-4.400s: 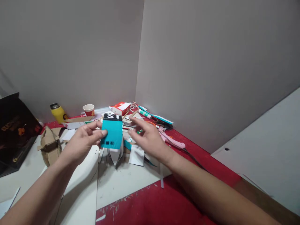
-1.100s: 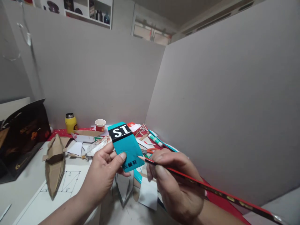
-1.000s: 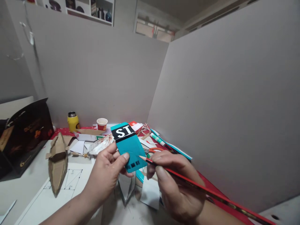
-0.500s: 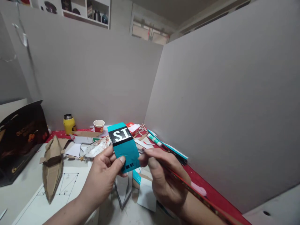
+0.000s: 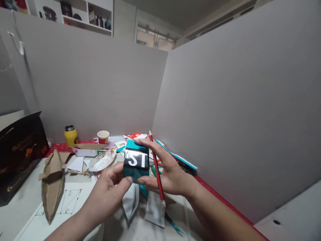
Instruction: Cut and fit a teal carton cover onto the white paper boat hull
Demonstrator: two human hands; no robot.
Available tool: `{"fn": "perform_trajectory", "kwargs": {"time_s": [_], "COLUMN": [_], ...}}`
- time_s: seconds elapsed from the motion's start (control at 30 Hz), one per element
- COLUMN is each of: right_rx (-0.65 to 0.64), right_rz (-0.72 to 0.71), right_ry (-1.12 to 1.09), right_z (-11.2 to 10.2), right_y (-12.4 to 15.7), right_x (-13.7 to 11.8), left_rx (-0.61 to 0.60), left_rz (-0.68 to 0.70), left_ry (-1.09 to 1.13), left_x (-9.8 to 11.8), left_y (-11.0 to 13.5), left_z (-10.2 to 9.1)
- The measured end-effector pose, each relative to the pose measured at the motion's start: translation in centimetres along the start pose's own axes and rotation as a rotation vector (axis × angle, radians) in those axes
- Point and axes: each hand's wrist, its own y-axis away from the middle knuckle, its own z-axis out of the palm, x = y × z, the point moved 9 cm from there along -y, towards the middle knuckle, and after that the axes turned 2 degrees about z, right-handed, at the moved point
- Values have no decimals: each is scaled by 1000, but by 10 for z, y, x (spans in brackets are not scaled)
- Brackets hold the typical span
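A teal piece of card (image 5: 136, 162) with a black band and white letters is held up in front of me, curved between my two hands. My left hand (image 5: 110, 184) pinches its lower left side, thumb in front and fingers behind. My right hand (image 5: 173, 172) spans the card, with fingertips on the top edge and the thumb at the bottom edge. A red and black pencil (image 5: 157, 170) lies across the right palm, its point upward. Beneath the hands are a folded grey-white paper piece (image 5: 130, 204) and a white card (image 5: 154, 211).
On the left lie a cardboard boat shape (image 5: 52, 187) and a sheet with drawn lines (image 5: 71, 201), beside a dark printed box (image 5: 21, 157). A yellow bottle (image 5: 71, 137) and a paper cup (image 5: 103, 137) stand farther back. Grey panels (image 5: 225, 110) enclose the table.
The card was flat and is now bent into a curve. My right hand has opened around it, and the pencil has turned from pointing at the card to standing upward in the palm.
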Motion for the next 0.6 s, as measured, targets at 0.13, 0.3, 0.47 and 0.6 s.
{"fn": "perform_trajectory", "kwargs": {"time_s": [0.13,0.3,0.47,0.6], "right_rx": [-11,30,93,158], "right_rz": [-42,-131,-216,-247], "right_ry": [141,209,234,239], "right_z": [4,10,15,21], "right_y": [0,0,2,7], "right_x": [-7,-16,-24,-27], "left_rx": [54,101,86,70], "left_rz": [15,29,40,54], "left_ry": [-78,-105,-40,16], "left_x": [6,13,16,15], "left_y": [0,0,1,0], "left_z": [-10,-17,-22,-26]}}
